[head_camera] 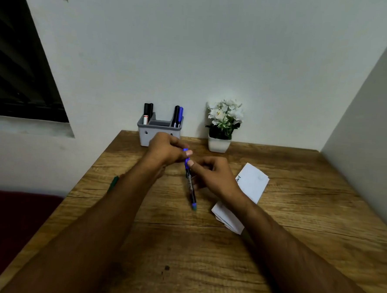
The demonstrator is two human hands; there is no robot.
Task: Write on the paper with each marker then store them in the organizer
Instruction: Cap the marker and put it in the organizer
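Forearms cover much of the middle of the wooden counter, and the right one hides part of the folded white paper, so only a scrap of writing shows at its left edge and cannot be read; a green marker peeks out from behind the left forearm near the counter's left edge, most of it hidden; print on the blue marker is too blurred to make out. Both hands are clamped on that blue marker above the counter's middle: the left hand pinches its blue upper end, the right hand curls round the barrel just below, the two hands nearly touching; whether the cap is on or coming off I cannot tell; the marker's lower blue end points down toward the counter. At the back, against the wall, stands a grey organizer, its front partly hidden by the left hand; its left compartment holds two dark markers, its right compartment a black and a blue one, upright; the middle compartment shows nothing. Beside it to the right sits a white pot of white flowers.
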